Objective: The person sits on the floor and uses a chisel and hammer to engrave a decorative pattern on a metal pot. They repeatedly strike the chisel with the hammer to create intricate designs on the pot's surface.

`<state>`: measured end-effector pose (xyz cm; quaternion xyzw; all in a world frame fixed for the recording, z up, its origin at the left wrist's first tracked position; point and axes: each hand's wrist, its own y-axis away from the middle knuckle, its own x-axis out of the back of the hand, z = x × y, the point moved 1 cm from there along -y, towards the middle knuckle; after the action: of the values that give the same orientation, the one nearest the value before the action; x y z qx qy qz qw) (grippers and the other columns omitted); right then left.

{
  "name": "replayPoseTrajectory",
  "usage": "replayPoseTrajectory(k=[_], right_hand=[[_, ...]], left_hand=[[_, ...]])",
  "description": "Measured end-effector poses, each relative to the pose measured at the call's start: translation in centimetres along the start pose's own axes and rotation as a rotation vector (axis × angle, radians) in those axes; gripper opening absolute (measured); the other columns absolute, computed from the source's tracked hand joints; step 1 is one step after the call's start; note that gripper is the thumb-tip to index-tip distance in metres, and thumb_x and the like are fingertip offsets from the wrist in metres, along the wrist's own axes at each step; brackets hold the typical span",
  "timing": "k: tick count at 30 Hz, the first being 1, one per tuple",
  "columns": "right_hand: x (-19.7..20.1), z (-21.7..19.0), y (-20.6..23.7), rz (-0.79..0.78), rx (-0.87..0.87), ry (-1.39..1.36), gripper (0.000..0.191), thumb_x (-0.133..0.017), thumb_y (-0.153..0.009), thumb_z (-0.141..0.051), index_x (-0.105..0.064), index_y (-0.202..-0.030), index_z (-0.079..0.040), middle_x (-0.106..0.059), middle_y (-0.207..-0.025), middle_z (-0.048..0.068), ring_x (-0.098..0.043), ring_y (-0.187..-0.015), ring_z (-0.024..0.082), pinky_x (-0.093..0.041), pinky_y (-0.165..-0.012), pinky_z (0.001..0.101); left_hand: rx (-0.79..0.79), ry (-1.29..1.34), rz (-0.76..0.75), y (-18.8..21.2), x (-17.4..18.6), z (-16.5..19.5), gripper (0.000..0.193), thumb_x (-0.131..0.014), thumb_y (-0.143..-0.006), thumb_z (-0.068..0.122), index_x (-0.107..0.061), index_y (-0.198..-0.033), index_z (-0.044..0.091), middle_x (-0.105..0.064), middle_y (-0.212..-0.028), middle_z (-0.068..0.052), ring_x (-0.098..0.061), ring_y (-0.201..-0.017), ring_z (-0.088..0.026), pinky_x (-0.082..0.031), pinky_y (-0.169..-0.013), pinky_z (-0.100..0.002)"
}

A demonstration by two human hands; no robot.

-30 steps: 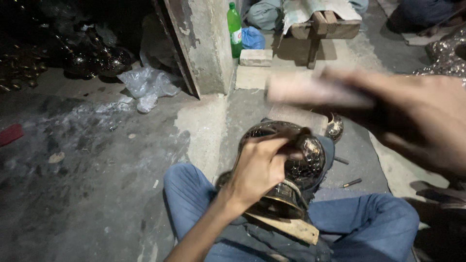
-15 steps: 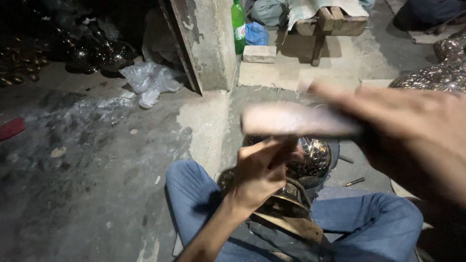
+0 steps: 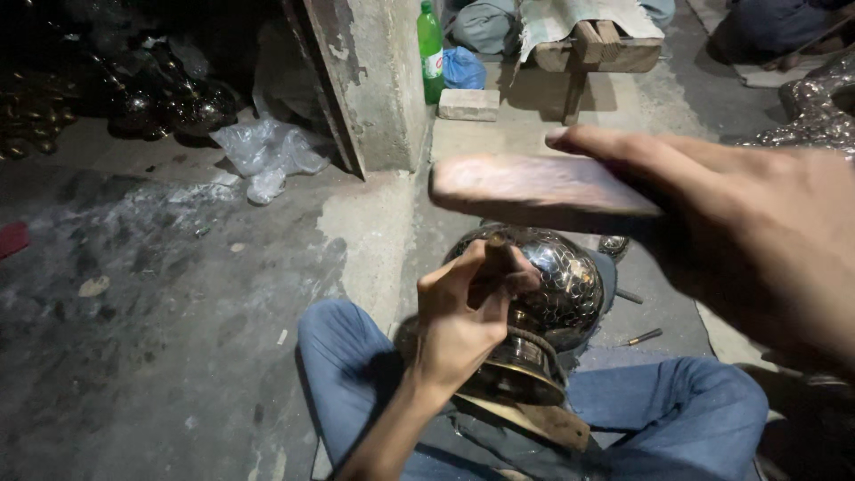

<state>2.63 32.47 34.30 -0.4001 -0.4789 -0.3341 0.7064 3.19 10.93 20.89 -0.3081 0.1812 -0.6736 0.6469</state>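
Observation:
A round metal vessel [image 3: 557,285] with a hammered, patterned surface rests between my knees, which are in blue trousers. My left hand [image 3: 463,312] is closed around a short metal punch [image 3: 492,256] whose tip stands on the vessel's upper left side. My right hand [image 3: 757,240] grips a flat wooden block [image 3: 534,187] and holds it level above the punch, a little apart from its top.
A concrete pillar [image 3: 378,80] stands ahead, with a green plastic bottle [image 3: 430,49], a brick [image 3: 469,104] and a wooden stool [image 3: 592,53] behind it. Dark metal vessels [image 3: 169,102] and a crumpled plastic bag [image 3: 267,151] lie at far left. Small tools [image 3: 643,337] lie on the floor beside the vessel.
My right hand with the wooden block has come down and to the left, closer to the punch's top. My left hand has stayed on the vessel.

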Motion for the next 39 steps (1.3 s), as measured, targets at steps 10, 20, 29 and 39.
replayPoseTrajectory(k=[10, 20, 29, 39], right_hand=[[1.4, -1.8, -2.1, -0.608, 0.014, 0.581, 0.076, -0.047, -0.108, -0.025, -0.001, -0.166, -0.043, -0.073, -0.087, 0.002, -0.06, -0.051, 0.007, -0.049, -0.046, 0.0235], [0.9, 0.3, -2.0, -0.207, 0.02, -0.024, 0.088, -0.059, -0.086, -0.02, -0.022, -0.163, -0.041, -0.071, -0.091, 0.002, -0.06, -0.053, 0.015, -0.051, -0.05, 0.0296], [-3.3, 3.6, 0.7, -0.284, -0.167, -0.217, 0.089, -0.078, -0.084, -0.017, -0.031, -0.159, -0.031, -0.076, -0.091, 0.002, -0.072, -0.071, 0.016, -0.061, -0.069, 0.0334], [-9.2, 4.5, 3.6, 0.184, -0.431, -0.89, 0.059, -0.075, -0.086, -0.006, -0.047, -0.138, -0.006, -0.071, -0.111, 0.023, -0.075, -0.092, 0.03, -0.06, -0.085, 0.0416]], left_hand=[[-0.048, -0.001, 0.034, 0.1, -1.1, -1.5, 0.025, -0.064, -0.091, -0.006, -0.072, -0.112, 0.006, -0.079, -0.1, -0.007, -0.079, -0.086, -0.015, -0.067, -0.08, -0.026], [0.459, -0.268, -0.322, -1.6, -0.5, -1.3, 0.033, -0.055, -0.096, 0.005, -0.071, -0.124, 0.012, -0.077, -0.089, -0.01, -0.072, -0.066, -0.022, -0.059, -0.062, -0.037], [-0.132, 0.003, -0.486, -5.1, 0.1, -0.7, 0.036, -0.061, -0.088, -0.003, -0.069, -0.123, 0.002, -0.079, -0.106, -0.015, -0.08, -0.092, -0.022, -0.066, -0.086, -0.034], [-0.136, -0.233, -0.704, -7.6, 0.7, 1.0, 0.046, -0.074, -0.085, 0.011, -0.066, -0.131, 0.004, -0.076, -0.098, -0.023, -0.075, -0.085, -0.031, -0.059, -0.076, -0.04]])
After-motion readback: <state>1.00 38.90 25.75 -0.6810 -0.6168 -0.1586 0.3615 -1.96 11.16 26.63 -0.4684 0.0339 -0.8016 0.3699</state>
